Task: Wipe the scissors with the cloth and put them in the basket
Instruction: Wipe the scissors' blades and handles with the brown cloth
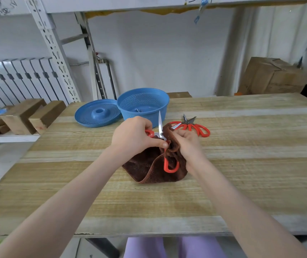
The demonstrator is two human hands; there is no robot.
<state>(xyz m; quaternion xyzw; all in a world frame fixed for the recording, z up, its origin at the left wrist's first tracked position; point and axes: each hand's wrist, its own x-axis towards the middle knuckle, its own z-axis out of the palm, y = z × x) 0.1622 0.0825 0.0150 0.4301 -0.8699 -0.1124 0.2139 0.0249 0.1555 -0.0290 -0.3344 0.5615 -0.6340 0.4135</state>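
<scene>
My left hand (133,135) grips a pair of red-handled scissors (160,127) opened wide, one blade pointing up, one red loop hanging down by the cloth. My right hand (188,144) holds the brown cloth (145,168) bunched around the other blade; the cloth's lower part rests on the table. A second pair of red-handled scissors (191,125) lies on the table just beyond my right hand. The blue perforated basket (143,105) stands behind my hands, with something small and metallic inside.
A blue perforated lid (97,114) lies left of the basket. The wooden table (242,164) spreads around. Wooden blocks (22,118) sit on a low shelf at left. A metal rack upright (55,53) and a cardboard box (272,75) stand behind.
</scene>
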